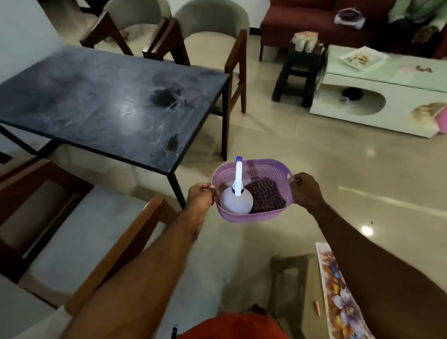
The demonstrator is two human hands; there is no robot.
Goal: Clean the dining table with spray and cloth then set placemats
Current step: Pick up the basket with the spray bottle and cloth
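I hold a purple plastic basket (262, 168) in the air over the floor, just right of the dining table's near corner. My left hand (200, 197) grips its left handle and my right hand (306, 189) grips its right handle. Inside stand a white spray bottle (236, 202) with a blue-tipped nozzle and a folded dark checked cloth (266, 195). The dark dining table (100, 100) has a smeared, streaky top with a few dark blotches. A floral placemat (344, 305) lies on a stool at the lower right.
Two padded wooden chairs (210, 30) stand behind the table and another chair (68, 229) is at my lower left. A dark stool (299, 70), a white coffee table (389, 99) and a red sofa (313, 17) fill the right side. Glossy tiled floor lies ahead.
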